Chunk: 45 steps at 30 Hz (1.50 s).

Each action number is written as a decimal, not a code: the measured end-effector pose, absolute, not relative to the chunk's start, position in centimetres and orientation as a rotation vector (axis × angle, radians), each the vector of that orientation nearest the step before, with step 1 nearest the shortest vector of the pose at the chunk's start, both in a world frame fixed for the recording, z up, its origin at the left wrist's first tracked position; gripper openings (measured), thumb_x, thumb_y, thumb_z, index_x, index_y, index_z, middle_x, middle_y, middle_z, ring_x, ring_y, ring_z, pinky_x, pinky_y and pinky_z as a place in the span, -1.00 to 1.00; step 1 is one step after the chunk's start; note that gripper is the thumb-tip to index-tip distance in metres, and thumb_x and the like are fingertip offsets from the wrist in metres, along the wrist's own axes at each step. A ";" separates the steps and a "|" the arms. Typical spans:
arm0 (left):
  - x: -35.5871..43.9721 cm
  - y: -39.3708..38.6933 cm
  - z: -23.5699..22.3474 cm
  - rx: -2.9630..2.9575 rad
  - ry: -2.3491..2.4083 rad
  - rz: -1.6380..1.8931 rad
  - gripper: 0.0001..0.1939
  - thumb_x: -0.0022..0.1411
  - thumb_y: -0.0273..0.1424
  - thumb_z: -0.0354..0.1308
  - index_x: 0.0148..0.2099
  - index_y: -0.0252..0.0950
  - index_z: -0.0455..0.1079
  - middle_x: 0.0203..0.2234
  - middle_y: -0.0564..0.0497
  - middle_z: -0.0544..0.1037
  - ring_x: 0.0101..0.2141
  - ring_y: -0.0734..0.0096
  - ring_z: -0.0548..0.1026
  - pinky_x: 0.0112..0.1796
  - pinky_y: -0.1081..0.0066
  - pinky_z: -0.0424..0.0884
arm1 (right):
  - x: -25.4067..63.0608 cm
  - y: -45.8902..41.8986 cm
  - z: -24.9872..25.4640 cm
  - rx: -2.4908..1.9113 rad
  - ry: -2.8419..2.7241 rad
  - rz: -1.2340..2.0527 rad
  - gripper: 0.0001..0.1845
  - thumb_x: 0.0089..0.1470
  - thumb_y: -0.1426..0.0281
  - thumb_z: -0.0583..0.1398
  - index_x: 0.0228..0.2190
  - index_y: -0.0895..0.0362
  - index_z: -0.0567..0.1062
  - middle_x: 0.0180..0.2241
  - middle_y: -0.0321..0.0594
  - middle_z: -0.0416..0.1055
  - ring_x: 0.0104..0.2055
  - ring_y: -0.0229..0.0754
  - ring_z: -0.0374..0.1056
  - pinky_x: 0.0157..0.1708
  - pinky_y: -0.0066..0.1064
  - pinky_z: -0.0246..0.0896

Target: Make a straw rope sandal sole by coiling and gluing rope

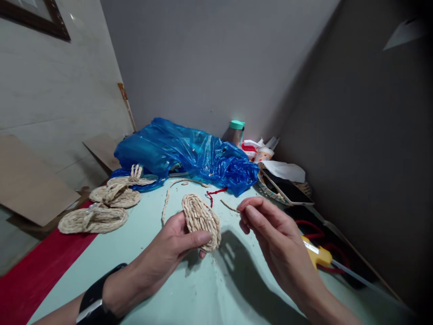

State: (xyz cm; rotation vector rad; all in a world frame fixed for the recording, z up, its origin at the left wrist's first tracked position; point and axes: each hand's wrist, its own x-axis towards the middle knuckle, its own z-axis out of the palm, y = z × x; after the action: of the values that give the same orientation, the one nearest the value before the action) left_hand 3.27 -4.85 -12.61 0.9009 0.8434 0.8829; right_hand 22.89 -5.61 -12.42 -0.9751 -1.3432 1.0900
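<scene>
A person's left hand (179,243) holds an oval woven sole (199,216) above a pale green bench (152,271), the thumb pressed across its lower end and the other fingers tucked behind it, mostly out of sight. To its right, the right hand (270,230) is raised with thumb and forefinger pinching a short strand (229,206) of straw-coloured cord, the free end pointing away toward the back of the bench, apart from the sole. A longer cord (165,201) curves across the surface behind the left hand, and a twisted red string (210,194) lies just beyond the sole. Three woven sandals (93,220) sit in a row at left, the nearest lying partly over a red strip (47,275) along the bench's edge. A crumpled blue plastic bag (182,144) spreads across the back, near a bottle (237,131) with a turquoise lid and a printed paper cup (264,155). At right, a dark-screened device (287,185) leans on a basket (272,192), while a yellow-handled tool (318,254) shows beyond the right wrist. A black band (98,293) circles the left wrist.
</scene>
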 end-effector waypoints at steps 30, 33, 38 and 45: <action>2.8 -5.0 -12.5 0.935 0.652 0.877 -0.71 0.15 -0.48 0.30 -0.04 -0.26 0.56 -0.27 -0.05 0.66 -0.26 0.31 0.57 -0.22 0.41 0.44 | 22.8 -7.3 -11.1 -1.042 -1.769 0.556 -0.67 0.36 0.40 0.02 -0.50 0.10 0.22 -0.54 -0.40 0.13 -0.48 -0.34 0.13 -0.42 -0.49 0.07; 2.9 -5.1 -12.4 0.922 0.651 0.860 -0.72 0.14 -0.48 0.31 -0.05 -0.26 0.56 -0.28 -0.04 0.66 -0.26 0.32 0.58 -0.22 0.41 0.45 | 22.5 -7.1 -11.1 -1.065 -1.780 0.444 -0.58 0.33 0.44 0.03 -0.57 0.13 0.04 -0.61 -0.41 -0.04 -0.60 -0.36 -0.05 -0.56 -0.47 -0.05; 3.1 -5.1 -12.4 0.878 0.671 0.896 -0.79 0.13 -0.50 0.32 -0.13 -0.25 0.58 -0.32 0.01 0.67 -0.31 0.36 0.58 -0.22 0.43 0.44 | 22.5 -6.8 -11.4 -0.961 -1.832 0.404 -0.60 0.29 0.49 0.11 -0.56 0.12 0.12 -0.60 -0.41 0.01 -0.56 -0.34 -0.01 -0.52 -0.43 -0.05; 3.1 -5.2 -12.5 0.851 0.642 0.904 -0.71 0.17 -0.51 0.26 -0.03 -0.23 0.55 -0.21 -0.02 0.66 -0.19 0.27 0.57 -0.16 0.39 0.42 | 22.7 -6.9 -11.9 -0.867 -1.956 0.371 -0.75 0.25 0.62 0.05 -0.14 0.05 0.33 -0.28 -0.21 0.33 -0.23 -0.15 0.25 -0.24 -0.30 0.18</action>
State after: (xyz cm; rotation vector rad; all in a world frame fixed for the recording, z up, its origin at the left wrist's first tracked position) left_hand 3.12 -5.18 -12.48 0.8514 0.6419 0.9043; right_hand 22.66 -6.87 -11.90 -0.8666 -1.9562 0.3710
